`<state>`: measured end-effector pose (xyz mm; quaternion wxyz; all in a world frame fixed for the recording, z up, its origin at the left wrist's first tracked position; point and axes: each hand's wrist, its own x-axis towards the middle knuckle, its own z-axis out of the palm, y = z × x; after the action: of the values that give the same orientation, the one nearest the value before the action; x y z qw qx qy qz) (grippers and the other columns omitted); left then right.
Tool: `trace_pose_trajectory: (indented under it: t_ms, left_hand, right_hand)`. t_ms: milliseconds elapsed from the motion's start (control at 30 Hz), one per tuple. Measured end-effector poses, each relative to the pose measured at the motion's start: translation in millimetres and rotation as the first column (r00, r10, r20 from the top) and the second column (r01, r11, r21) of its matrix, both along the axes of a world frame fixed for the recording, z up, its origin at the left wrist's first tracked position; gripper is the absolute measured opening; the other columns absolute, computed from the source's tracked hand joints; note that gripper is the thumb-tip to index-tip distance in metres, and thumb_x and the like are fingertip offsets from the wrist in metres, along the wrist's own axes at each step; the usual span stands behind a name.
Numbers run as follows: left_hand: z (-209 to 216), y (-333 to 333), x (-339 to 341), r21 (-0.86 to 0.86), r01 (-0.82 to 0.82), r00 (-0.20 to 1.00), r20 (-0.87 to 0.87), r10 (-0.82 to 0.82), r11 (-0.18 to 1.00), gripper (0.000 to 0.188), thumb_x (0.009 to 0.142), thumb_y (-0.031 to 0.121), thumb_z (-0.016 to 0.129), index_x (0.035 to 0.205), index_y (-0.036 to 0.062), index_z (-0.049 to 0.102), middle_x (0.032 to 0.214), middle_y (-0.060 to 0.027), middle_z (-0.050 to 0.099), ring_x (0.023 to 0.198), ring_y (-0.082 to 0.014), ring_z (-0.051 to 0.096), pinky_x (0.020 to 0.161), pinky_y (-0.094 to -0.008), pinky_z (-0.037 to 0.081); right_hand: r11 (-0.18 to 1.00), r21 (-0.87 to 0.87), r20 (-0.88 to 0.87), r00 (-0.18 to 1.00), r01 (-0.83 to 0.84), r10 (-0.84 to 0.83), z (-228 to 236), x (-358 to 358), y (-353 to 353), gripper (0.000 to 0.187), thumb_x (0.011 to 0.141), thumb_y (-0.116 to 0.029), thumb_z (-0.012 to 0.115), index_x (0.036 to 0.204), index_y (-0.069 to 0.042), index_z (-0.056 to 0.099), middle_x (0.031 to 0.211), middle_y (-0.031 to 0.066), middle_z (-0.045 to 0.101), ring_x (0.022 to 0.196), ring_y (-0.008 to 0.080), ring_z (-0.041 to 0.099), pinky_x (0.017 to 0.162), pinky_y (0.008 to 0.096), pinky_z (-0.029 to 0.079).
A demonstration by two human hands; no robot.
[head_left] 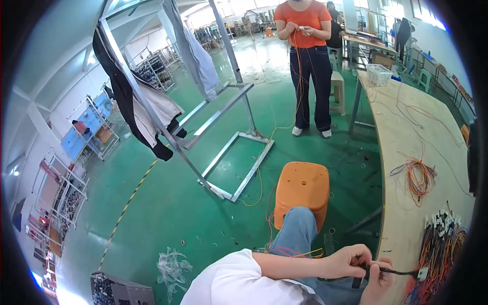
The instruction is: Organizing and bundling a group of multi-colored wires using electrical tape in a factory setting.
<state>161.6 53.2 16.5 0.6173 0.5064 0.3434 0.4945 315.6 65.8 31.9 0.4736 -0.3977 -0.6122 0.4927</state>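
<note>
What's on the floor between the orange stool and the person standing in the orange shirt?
In the head view, mostly bare green floor between the orange stool and the standing person, crossed by a thin orange wire.

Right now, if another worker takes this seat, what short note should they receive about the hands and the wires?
Left hand: pinches a dark cable near its middle.
Right hand: closed on the same cable, just below.
The cable ends in a small white connector at the wooden table edge.
A pile of connector wires lies on the table beside it; a loose orange wire coil lies farther up.
Done or left: cannot tell from this view.
</note>
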Motion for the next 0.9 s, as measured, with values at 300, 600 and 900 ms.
trace_pose_trajectory:
  t_ms: [300, 600, 900]
  left_hand:
    - [-13.5, 8.2, 9.1, -0.482, 0.478, 0.751, 0.658, -0.058, 0.734, 0.025, 0.079, 0.027, 0.058, 0.093, 0.0126, 0.042, 0.067, -0.0004, 0.05, 0.044, -0.0017, 0.034, 0.035, -0.0159, 0.023]
    - [-42.2, 1.7, -6.3, 0.073, 0.355, 0.798, 0.495, -0.343, 0.932, 0.045, 0.065, 0.012, 0.066, 0.102, 0.0083, 0.039, 0.091, -0.0016, 0.036, 0.066, -0.007, 0.04, 0.059, -0.0175, 0.033]
    - [-2.6, 6.0, 5.5, -0.415, 0.513, 0.673, 0.738, -0.051, 0.751, 0.059, 0.075, 0.009, 0.06, 0.123, 0.0153, 0.027, 0.083, -0.0029, 0.048, 0.049, -0.0051, 0.033, 0.039, -0.0175, 0.021]
  right_hand:
    - [0.953, 0.237, 0.241, 0.939, 0.187, -0.244, 20.9, -9.8, -5.9, 0.01, 0.077, -0.009, 0.061, 0.077, 0.001, 0.06, 0.075, 0.0079, 0.058, 0.065, 0.0168, 0.054, 0.06, 0.024, 0.043]
    - [0.96, 0.081, 0.271, 0.921, 0.267, -0.279, 18.5, 6.4, -8.5, 0.01, 0.077, -0.002, 0.05, 0.067, 0.0, 0.049, 0.064, 0.0024, 0.045, 0.058, 0.0071, 0.04, 0.05, 0.0198, 0.029]
    - [0.932, 0.139, 0.127, 0.927, 0.335, -0.352, 17.4, -5.9, -14.0, 0.013, 0.079, -0.003, 0.048, 0.066, 0.001, 0.049, 0.063, 0.003, 0.045, 0.056, 0.0075, 0.038, 0.051, 0.0201, 0.029]
